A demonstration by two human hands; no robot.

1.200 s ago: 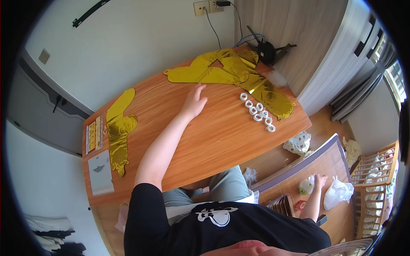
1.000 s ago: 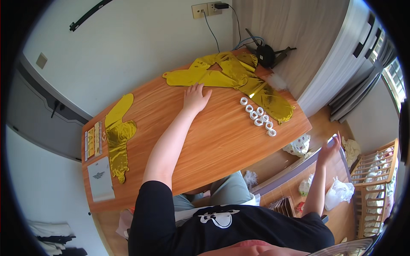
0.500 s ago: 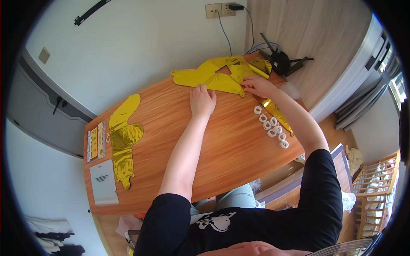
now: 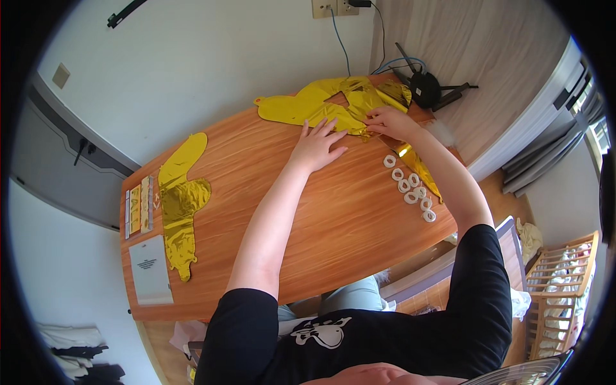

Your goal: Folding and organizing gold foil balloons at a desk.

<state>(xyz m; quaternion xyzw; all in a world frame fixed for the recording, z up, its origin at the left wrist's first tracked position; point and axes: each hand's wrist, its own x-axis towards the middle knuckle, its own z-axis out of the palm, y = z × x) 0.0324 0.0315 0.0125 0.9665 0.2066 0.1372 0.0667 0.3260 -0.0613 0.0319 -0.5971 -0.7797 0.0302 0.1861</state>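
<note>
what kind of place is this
Probably a room in a home, maybe a bedroom: what looks like a slatted wooden crib stands at the right, a grey curtain hangs by the window, and a black router sits in the corner.

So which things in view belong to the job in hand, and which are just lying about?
Seemingly in the job:
left hand, spread by the foil's near edge
right hand, fingertips at the foil
far gold foil

Seemingly just lying about, untouched:
separate gold foil piece on the table's left
white rings
patterned card
pale packet
black router
</note>
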